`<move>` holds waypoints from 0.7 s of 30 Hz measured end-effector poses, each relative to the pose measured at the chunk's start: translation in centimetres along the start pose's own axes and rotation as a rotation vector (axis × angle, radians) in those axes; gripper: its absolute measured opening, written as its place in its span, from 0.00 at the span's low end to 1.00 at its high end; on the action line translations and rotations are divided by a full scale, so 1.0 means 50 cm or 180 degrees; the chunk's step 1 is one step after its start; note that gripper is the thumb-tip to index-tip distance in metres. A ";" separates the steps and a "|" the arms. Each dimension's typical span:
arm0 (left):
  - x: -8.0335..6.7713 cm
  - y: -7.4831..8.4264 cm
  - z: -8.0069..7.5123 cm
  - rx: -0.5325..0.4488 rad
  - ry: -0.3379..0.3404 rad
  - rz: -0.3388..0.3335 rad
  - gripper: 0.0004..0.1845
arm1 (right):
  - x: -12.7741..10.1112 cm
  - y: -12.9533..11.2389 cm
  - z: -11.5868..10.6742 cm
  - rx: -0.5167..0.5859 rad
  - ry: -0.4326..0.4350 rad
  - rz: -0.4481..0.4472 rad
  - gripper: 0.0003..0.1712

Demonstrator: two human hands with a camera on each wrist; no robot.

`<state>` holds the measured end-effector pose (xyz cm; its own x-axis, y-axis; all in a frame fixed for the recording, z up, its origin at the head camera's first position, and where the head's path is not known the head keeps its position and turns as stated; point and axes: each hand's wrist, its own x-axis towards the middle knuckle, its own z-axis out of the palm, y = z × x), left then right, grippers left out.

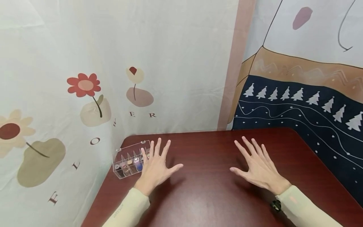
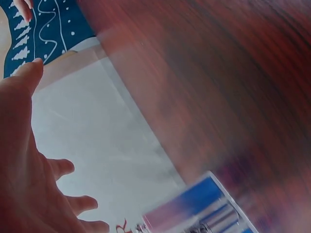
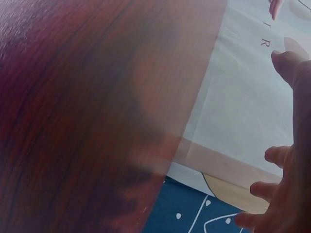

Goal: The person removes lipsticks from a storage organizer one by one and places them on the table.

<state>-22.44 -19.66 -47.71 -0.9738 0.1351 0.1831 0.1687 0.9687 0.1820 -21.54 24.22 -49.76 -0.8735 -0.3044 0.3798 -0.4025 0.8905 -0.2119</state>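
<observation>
My left hand hovers over the left part of the table with its fingers spread wide, holding nothing. Just left of it stands a clear acrylic box, divided into compartments, with several small bottles inside; the hand hides its right end. A corner of that box also enters the bottom of the left wrist view. On the other side, my right hand is held above the table, fingers spread and nothing in its grasp. The right wrist view shows its thumb and fingertips at the right edge.
The dark red wooden table has rounded back corners. Behind and left of it hangs a pale curtain printed with flowers and letters. A dark blue cloth with white trees borders the right side. Both forearms wear pale sleeves.
</observation>
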 end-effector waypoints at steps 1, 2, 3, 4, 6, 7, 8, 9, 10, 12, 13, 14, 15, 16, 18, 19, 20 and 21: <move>0.000 -0.005 -0.002 0.0013 0.0020 0.0002 0.67 | 0.000 -0.002 0.000 -0.0007 -0.0002 -0.0006 0.64; 0.000 -0.010 -0.003 0.0024 0.0045 0.0005 0.67 | 0.001 -0.003 -0.001 -0.0019 -0.0006 -0.0010 0.64; -0.001 -0.014 -0.005 0.0038 0.0072 0.0011 0.67 | 0.001 -0.005 0.000 -0.0036 0.0005 -0.0018 0.64; 0.000 -0.019 -0.007 0.0054 0.0102 0.0017 0.67 | 0.002 -0.007 -0.001 -0.0051 0.0014 -0.0031 0.63; 0.001 -0.030 -0.011 0.0076 0.0166 0.0024 0.67 | 0.004 -0.010 -0.001 -0.0074 0.0037 -0.0060 0.63; 0.001 -0.035 -0.014 0.0077 0.0196 0.0022 0.67 | 0.005 -0.012 -0.001 -0.0077 0.0054 -0.0081 0.62; 0.001 -0.041 -0.016 0.0078 0.0223 0.0017 0.67 | 0.006 -0.014 -0.001 -0.0081 0.0067 -0.0102 0.62; 0.002 -0.047 -0.019 0.0072 0.0239 0.0009 0.66 | 0.008 -0.016 -0.002 -0.0074 0.0078 -0.0122 0.62; 0.003 -0.051 -0.021 0.0065 0.0256 0.0000 0.66 | 0.009 -0.017 -0.002 -0.0070 0.0084 -0.0136 0.61; 0.004 -0.062 -0.026 0.0045 0.0272 -0.0025 0.66 | 0.012 -0.019 -0.003 -0.0056 0.0098 -0.0162 0.61; 0.004 -0.068 -0.028 0.0035 0.0279 -0.0031 0.65 | 0.013 -0.020 -0.003 -0.0052 0.0102 -0.0175 0.60; 0.005 -0.074 -0.029 0.0035 0.0284 -0.0039 0.65 | 0.014 -0.020 -0.002 -0.0046 0.0097 -0.0183 0.60; 0.004 -0.080 -0.030 0.0034 0.0285 -0.0048 0.65 | 0.015 -0.021 -0.002 -0.0040 0.0094 -0.0195 0.59; 0.004 -0.087 -0.031 0.0023 0.0288 -0.0060 0.65 | 0.016 -0.022 -0.001 -0.0038 0.0089 -0.0207 0.59; 0.003 -0.102 -0.033 0.0016 0.0288 -0.0082 0.66 | 0.018 -0.025 0.000 -0.0023 0.0076 -0.0235 0.58; 0.003 -0.110 -0.035 0.0007 0.0294 -0.0096 0.66 | 0.019 -0.027 0.001 -0.0017 0.0071 -0.0246 0.58; 0.004 -0.118 -0.036 0.0012 0.0298 -0.0113 0.66 | 0.020 -0.028 0.001 -0.0008 0.0070 -0.0256 0.57; 0.004 -0.126 -0.038 0.0011 0.0302 -0.0128 0.66 | 0.021 -0.030 0.001 -0.0002 0.0072 -0.0263 0.57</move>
<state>-23.43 -26.12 -46.99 -0.9608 0.0760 0.2665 0.1291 0.9737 0.1877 -21.86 22.54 -49.09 -0.8308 -0.3693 0.4163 -0.4729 0.8628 -0.1785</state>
